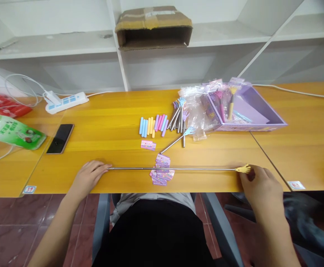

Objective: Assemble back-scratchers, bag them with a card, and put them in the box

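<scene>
A telescopic back scratcher (pixel 195 169) is drawn out to a long thin metal rod, held level above the table's front part. My left hand (pixel 91 174) pinches its plain end, and my right hand (pixel 259 183) is closed on the yellow hand-shaped head. Beneath the rod lies a fanned pile of purple printed cards (pixel 162 180). Beyond it, one short back scratcher with a light blue head (pixel 175 141) rests slantwise. Several more collapsed back scratchers (pixel 178 116) are bunched behind that one. To their left stand out rows of blue, yellow, pink and purple handle sleeves (pixel 152 127).
At the right sits a purple box (pixel 251 126) with bagged back scratchers; clear plastic bags (pixel 196 111) spill beside it. Small pink cards (pixel 148 145) lie mid-table. Leftward are a phone (pixel 61 138), a green bottle (pixel 14 131) and a power strip (pixel 67 102). A cardboard box (pixel 153 27) occupies the shelf.
</scene>
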Demonstrator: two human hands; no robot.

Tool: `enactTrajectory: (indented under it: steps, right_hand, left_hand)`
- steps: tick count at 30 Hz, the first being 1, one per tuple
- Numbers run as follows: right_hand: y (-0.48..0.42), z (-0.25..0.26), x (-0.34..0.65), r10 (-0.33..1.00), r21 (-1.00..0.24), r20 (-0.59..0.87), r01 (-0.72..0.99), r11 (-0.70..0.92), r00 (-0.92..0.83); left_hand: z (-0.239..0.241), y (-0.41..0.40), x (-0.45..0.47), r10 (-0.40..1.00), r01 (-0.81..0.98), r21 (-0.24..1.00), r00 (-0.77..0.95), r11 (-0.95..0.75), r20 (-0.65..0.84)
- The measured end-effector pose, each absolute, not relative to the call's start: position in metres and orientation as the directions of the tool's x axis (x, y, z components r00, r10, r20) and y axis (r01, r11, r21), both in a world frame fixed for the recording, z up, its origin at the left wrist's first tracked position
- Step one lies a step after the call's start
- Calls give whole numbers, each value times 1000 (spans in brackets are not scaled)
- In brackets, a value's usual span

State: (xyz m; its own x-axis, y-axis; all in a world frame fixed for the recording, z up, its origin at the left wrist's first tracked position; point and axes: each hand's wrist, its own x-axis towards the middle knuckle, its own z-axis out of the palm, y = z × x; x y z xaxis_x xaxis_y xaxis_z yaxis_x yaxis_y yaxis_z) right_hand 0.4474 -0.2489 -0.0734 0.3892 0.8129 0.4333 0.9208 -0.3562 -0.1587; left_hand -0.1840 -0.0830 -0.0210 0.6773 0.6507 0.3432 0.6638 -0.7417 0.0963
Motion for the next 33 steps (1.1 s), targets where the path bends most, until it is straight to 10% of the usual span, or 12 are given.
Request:
enactTrajectory:
  steps: [12,23,33]
  right_hand:
    - [-237,-66,454,857,-66,294,903,-424,423]
    - [-202,-51,336,893,-9,401,974,225,-203]
    - [-191,-46,268,829,-53,423,903,427,-367]
  left_hand:
    - [-14,-76,-172,571,600,72,710,-797,412]
    - [-12,-103,-76,460,461,91,811,-883,360]
    - [-34,-119,-28,460,429,167,813,-888,356]
